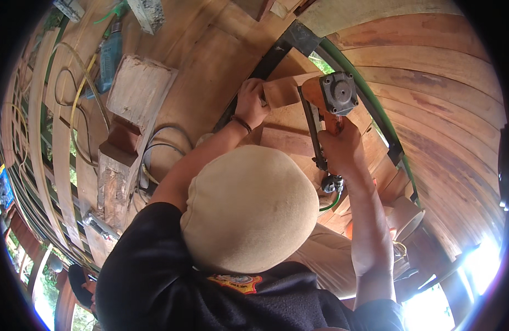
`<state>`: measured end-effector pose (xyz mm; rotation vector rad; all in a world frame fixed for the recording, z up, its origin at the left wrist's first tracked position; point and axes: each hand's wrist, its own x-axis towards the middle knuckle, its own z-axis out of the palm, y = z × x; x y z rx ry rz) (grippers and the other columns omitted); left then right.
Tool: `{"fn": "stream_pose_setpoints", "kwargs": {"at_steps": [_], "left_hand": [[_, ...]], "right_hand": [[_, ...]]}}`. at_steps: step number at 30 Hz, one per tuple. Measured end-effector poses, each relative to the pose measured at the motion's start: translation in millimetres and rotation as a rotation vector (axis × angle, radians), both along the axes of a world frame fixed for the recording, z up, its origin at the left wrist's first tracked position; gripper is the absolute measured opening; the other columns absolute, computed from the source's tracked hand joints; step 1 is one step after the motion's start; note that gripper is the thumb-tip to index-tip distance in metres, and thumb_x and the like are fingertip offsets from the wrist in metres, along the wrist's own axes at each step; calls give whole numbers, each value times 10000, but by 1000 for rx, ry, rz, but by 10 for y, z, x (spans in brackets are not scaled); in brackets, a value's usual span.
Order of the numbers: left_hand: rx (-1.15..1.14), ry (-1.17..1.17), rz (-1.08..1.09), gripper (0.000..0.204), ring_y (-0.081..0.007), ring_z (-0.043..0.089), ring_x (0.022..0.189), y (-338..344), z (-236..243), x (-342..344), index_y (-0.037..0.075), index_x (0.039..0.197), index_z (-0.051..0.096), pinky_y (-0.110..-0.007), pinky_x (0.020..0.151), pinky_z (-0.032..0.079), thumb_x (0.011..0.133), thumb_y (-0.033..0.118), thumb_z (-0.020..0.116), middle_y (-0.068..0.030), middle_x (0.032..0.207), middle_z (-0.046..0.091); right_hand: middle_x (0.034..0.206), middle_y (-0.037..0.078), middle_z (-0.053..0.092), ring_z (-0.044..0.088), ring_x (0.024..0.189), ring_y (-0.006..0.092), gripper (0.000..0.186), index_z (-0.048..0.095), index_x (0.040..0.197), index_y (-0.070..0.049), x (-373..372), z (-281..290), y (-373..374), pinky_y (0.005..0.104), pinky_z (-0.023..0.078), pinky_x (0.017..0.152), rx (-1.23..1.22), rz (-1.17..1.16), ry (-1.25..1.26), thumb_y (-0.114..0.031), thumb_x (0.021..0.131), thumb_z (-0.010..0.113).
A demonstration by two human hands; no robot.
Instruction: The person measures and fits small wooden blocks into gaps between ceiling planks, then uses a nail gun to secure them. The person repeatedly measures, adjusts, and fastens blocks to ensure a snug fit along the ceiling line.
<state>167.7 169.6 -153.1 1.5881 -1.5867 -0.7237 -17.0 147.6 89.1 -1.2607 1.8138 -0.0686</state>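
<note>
Orange and black, that nail gun (338, 92) is up in the right hand (343, 146), fingers wrapped firmly round its handle, the green hose (338, 198) trailing just below the grip! Across to the left hand (252, 103), and its fingers are curled at the near end of a small wooden block (283, 91), grasping it by the look of things. So there's our block, right between the two hands, just left of the gun's head, with the dark frame (268, 60) running beyond the left hand.

How far along are we? Right of the gun, the curved planks (436, 105) already lie in rows, so that side looks well advanced. Below the block sits a loose-looking board (287, 140); whether it's fixed, I can't tell. The block itself appears to be only held in place: no fastener shows in it, and the gun's nose is hidden, so contact can't be called. Fixing it looks like the part left.

Now the lettering! Below both hands, a red-and-yellow emblem (235, 283) on the black shirt, its print too small to read. Far left of the left hand, a blue bottle (108, 62) carries faint markings, illegible from here.
</note>
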Motion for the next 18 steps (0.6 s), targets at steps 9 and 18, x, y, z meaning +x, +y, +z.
{"fn": "stream_pose_setpoints", "kwargs": {"at_steps": [9,18], "left_hand": [[4,-12,25,416,-349,520,1163,6,-70,-10,47,1055,656,-453,1012,426,643,51,718,-122,1149,606],[29,8,16,462,-347,508,1175,58,-47,-3,42,1078,650,-450,1026,425,620,42,714,-125,1173,594]], "right_hand": [[720,120,631,642,566,181,323,603,1040,25,161,13,63,335,502,567,53,56,-63,-175,787,615],[845,180,669,680,826,293,385,613,1115,25,194,-10,96,402,518,760,26,115,-56,-159,776,617]]}}
